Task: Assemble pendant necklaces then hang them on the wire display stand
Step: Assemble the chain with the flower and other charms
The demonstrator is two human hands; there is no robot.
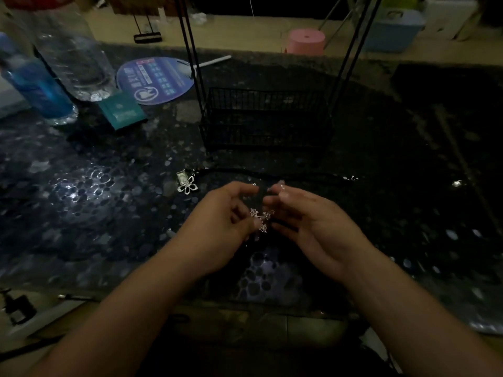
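My left hand and my right hand meet over the dark speckled table, fingers curled. Between them hangs a small silver openwork pendant; both hands pinch a dark cord near the fingertips, hard to see in the dim light. A silver flower pendant with a small rectangular tag lies on the table left of my hands. A black cord with a silver clasp at its right end stretches across the table beyond my fingers. The black wire display stand with a basket base stands behind it.
A clear water bottle and a blue bottle stand at the far left. A teal packet and a round blue hand fan lie near them. A pink stool and blue box sit on the floor beyond.
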